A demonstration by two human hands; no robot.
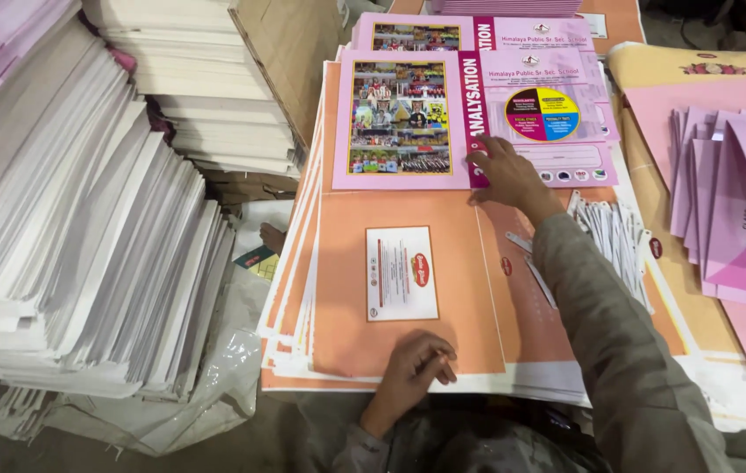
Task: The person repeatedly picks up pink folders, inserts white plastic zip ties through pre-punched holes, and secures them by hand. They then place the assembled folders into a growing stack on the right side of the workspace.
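Right hand (506, 175) fingers are pressed flat on the pink cover sheet (408, 123); left hand (412, 368) fingertips, curled on the orange sheet stack (346, 333), are partly hidden.

the floor (5, 438) is grey and carries most of what shows. on it at the left stand tall leaning stacks of white printed sheets (84, 236), with a crumpled clear plastic sheet (215, 368) spread beneath and beside them. a brown cardboard board (289, 52) stands against another white stack behind. right of these sits a low, broad pile of orange printed cover sheets (408, 263), which serves as the work surface; pink covers (478, 114) and a bundle of white strips (618, 236) lie directly on it.
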